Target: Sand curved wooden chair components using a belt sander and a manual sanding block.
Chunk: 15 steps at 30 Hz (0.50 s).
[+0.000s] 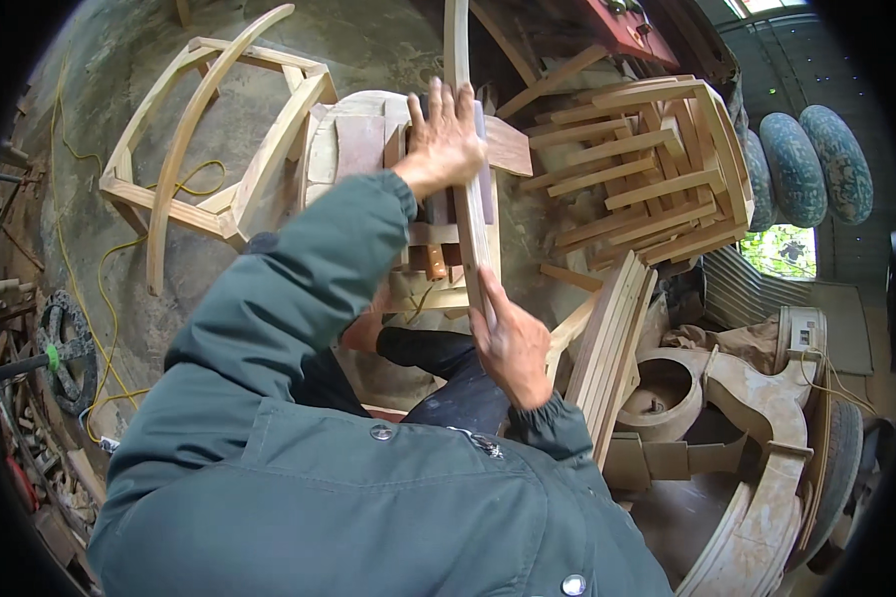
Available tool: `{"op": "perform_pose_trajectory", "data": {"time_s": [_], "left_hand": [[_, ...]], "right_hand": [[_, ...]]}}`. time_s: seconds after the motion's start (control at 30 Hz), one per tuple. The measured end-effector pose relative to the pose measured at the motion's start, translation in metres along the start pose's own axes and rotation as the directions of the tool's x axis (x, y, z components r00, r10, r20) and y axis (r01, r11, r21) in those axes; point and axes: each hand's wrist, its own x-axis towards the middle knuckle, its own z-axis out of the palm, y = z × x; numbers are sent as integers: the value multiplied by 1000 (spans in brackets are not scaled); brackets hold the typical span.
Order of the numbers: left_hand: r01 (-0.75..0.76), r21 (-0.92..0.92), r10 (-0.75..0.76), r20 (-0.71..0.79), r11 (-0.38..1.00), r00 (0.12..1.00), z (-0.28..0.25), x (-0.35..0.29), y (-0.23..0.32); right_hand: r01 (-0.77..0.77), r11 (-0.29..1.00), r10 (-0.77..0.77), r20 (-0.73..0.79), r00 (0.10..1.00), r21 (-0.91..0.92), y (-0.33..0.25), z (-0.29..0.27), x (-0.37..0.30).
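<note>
A long, slightly curved wooden strip [472, 234] runs away from me over a low wooden workbench [321, 164]. My left hand [444, 139] lies on its upper side, palm down with fingers stretched and spread. Lower down, the thumb and fingers of my right hand [516, 343] grip the strip near its close end. A pale purplish flat piece [486, 164] shows along the strip's right side, partly hidden by my left hand. Below the bench top, a brown wooden handle [435, 262] sticks out toward me.
At left a wooden frame [289, 114] stands on the concrete floor, with a curved slat [194, 109] across it. Stacked wooden frames [657, 169] stand at right, above several leaning planks [612, 348]. A dusty machine [782, 428] sits nearby. A yellow cord [105, 298] trails at left.
</note>
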Motion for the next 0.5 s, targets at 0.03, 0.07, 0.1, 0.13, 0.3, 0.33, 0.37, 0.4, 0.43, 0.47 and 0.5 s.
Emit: {"op": "perform_pose_trajectory", "data": {"time_s": [0.03, 0.07, 0.1, 0.13, 0.3, 0.33, 0.37, 0.4, 0.43, 0.47, 0.5], "left_hand": [[-1, -19, 1, -15, 1000, 1000, -3, 19, -7], [-10, -2, 10, -57, 1000, 998, -4, 38, -8], [0, -34, -4, -106, 999, 994, -5, 57, -18], [31, -33, -34, -109, 999, 993, -6, 74, -26], [74, -176, -91, -89, 982, 992, -14, 169, -45], [76, -168, -88, -67, 983, 994, -19, 184, -43], [83, -158, -92, -52, 984, 994, -20, 202, -50], [3, -177, -33, -164, 984, 986, -11, 212, -61], [-79, -187, 24, -276, 979, 961, -2, 222, -71], [37, -146, -56, -127, 989, 990, -10, 241, -63], [40, -140, -63, -161, 989, 985, -10, 253, -73]], "right_hand": [[4, 1000, -4, -9, 1000, -20, 1, 6, 18], [2, 999, -3, -21, 1000, -41, 5, 9, 37], [9, 999, -9, -14, 1000, -36, 6, 17, 56], [25, 999, -26, -46, 999, -20, 8, 24, 76], [-13, 1000, 16, -96, 995, 28, 11, 36, 173], [-7, 999, 11, -119, 993, 34, 14, 41, 189], [8, 999, -2, -141, 990, 41, 13, 44, 204], [15, 999, -9, -138, 990, 42, 9, 45, 218], [4, 999, 2, -136, 991, 46, 4, 44, 231], [-28, 999, 33, -132, 991, 40, 8, 47, 241], [-18, 999, 24, -129, 991, 46, 5, 51, 251]]}}
